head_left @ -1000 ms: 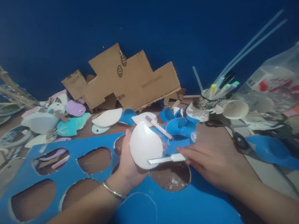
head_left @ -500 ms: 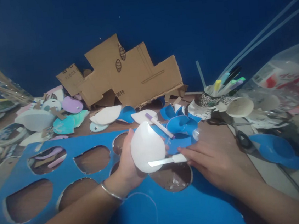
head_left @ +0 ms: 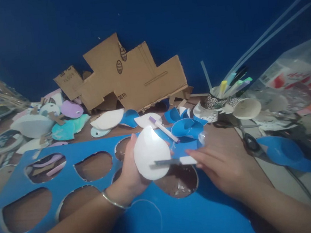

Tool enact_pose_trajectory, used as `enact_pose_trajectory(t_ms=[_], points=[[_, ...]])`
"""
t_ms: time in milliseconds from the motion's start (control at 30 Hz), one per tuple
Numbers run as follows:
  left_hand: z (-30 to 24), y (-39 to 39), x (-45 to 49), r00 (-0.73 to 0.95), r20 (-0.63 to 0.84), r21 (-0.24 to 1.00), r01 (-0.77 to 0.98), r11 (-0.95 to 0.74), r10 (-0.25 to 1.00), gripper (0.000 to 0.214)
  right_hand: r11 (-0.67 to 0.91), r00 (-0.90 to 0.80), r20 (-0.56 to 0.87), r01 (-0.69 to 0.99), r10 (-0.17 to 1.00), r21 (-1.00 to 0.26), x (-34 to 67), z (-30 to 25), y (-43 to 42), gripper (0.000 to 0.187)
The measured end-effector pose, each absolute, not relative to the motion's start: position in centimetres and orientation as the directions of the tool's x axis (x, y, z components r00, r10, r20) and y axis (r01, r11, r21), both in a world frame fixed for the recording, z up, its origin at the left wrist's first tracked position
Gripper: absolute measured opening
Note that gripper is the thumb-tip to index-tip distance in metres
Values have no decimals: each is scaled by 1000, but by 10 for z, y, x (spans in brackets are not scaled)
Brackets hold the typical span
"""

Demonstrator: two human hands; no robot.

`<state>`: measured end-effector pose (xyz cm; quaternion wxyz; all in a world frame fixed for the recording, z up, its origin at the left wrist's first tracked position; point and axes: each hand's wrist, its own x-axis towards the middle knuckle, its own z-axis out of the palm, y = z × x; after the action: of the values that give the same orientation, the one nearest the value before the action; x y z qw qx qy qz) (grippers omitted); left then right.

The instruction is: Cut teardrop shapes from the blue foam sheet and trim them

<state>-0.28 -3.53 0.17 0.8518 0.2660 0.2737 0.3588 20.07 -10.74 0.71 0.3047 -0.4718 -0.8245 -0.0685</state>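
Observation:
A white teardrop-shaped cutout (head_left: 151, 150) rests in my left hand (head_left: 131, 178), its smooth face toward me and its point upward. The fingers wrap round its left edge and back. My right hand (head_left: 213, 164) pinches the white handle of a craft knife (head_left: 174, 161). The narrow blade lies level across the cutout's lower part; whether it touches the surface I cannot tell. Below both hands spreads a blue sheet (head_left: 145, 228) with several teardrop holes and a pale drawn outline. A white marker with purple ends (head_left: 164, 129) lies just behind the cutout.
Blue and white curved offcuts (head_left: 188, 127) lie behind the sheet. Scissors (head_left: 251, 141) and a blue scrap (head_left: 284, 151) are at right, near a patterned pen holder (head_left: 217, 100). Cut cardboard (head_left: 134, 78) leans on the blue wall. Coloured cutouts (head_left: 70, 127) pile up at left.
The knife blade has turned from a bright, broad face to a darker, thinner one and sits slightly higher on the cutout. The whole view has shifted a little; both grips stay the same.

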Motion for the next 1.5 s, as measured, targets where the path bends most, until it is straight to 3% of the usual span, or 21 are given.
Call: enact_pose_trajectory(t_ms=[100, 200, 300, 400, 567, 700, 833, 1000, 1500], points=[[4, -37, -3, 654, -245, 635, -450, 628, 716, 70, 376, -127, 482, 802, 867, -464, 200, 5, -110, 22], [4, -37, -3, 711, -260, 614, -400, 680, 653, 67, 116, 90, 212, 604, 973, -789, 200, 2, -110, 23], [3, -36, -5, 760, -285, 594, -338, 730, 584, 65, 3, 130, 69, 447, 989, -895, 201, 0, -108, 29], [1, -35, -8, 810, -275, 582, -289, 760, 518, 75, -20, 117, 35, 437, 992, -899, 202, 0, -106, 33], [-2, -32, -11, 863, -272, 555, -221, 802, 426, 79, 19, 92, 67, 446, 994, -895, 203, -6, -104, 19], [-1, -28, -12, 871, -375, 499, -98, 861, 316, 71, 94, 127, 179, 497, 976, -863, 204, -11, -105, 30], [1, -26, -11, 861, -439, 458, -31, 888, 257, 72, 175, 105, 323, 667, 940, -725, 205, -10, -106, 28], [2, -27, -11, 859, -455, 478, 14, 878, 234, 70, 222, 47, 372, 732, 927, -644, 205, -11, -106, 29], [3, -27, -12, 839, -489, 497, 43, 867, 238, 74, 230, 49, 408, 761, 912, -606, 205, -11, -107, 29]])
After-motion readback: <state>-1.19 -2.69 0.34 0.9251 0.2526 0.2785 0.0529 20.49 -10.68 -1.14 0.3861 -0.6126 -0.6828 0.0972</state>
